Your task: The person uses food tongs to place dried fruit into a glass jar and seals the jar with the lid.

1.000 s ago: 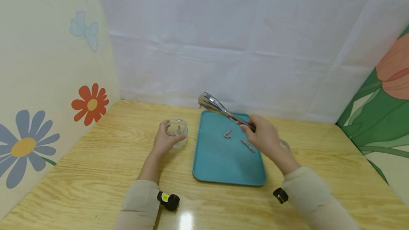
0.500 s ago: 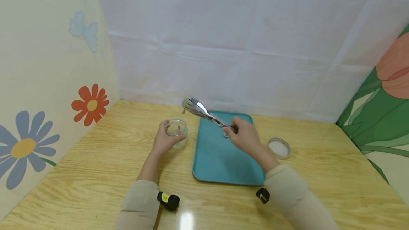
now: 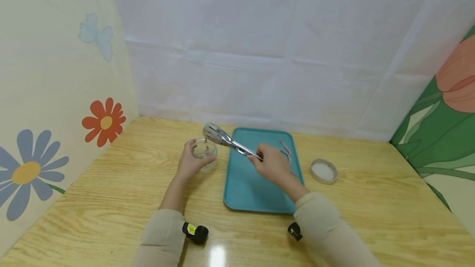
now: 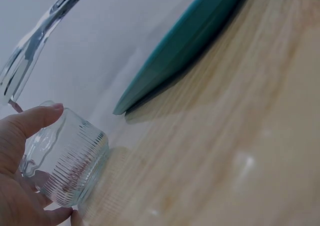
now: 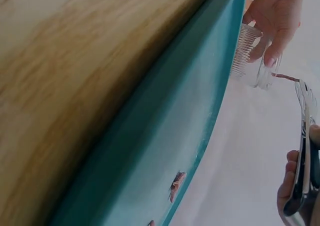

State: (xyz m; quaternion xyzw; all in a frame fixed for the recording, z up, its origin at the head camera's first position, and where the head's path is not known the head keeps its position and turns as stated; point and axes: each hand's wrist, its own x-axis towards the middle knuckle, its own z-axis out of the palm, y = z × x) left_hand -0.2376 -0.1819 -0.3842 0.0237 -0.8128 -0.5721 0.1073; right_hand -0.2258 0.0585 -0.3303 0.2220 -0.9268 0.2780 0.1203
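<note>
My left hand [image 3: 190,162] grips a small ribbed glass jar [image 4: 82,153] from its left side, thumb at the rim. Something brownish pink shows inside through the glass. My right hand [image 3: 273,165] holds metal serving tongs [image 3: 237,146] by the handle, their slotted head over the jar's mouth. Between the tong tips hangs a thin, pinkish-brown, worm-like strip [image 5: 286,77], its free end at the jar's opening. More such strips [image 3: 285,148] lie on the teal tray [image 3: 252,195], partly hidden behind my right hand.
A round, clear lid [image 3: 324,171] with a pale rim lies on the wooden table [image 3: 356,217], right of the tray. A white cloth [image 3: 259,52] hangs behind the table. Panels painted with flowers stand to the left and right.
My right hand has carried the tongs and the strip left and down, from above the tray's far edge to over the jar. The left hand and jar have stayed in place.
</note>
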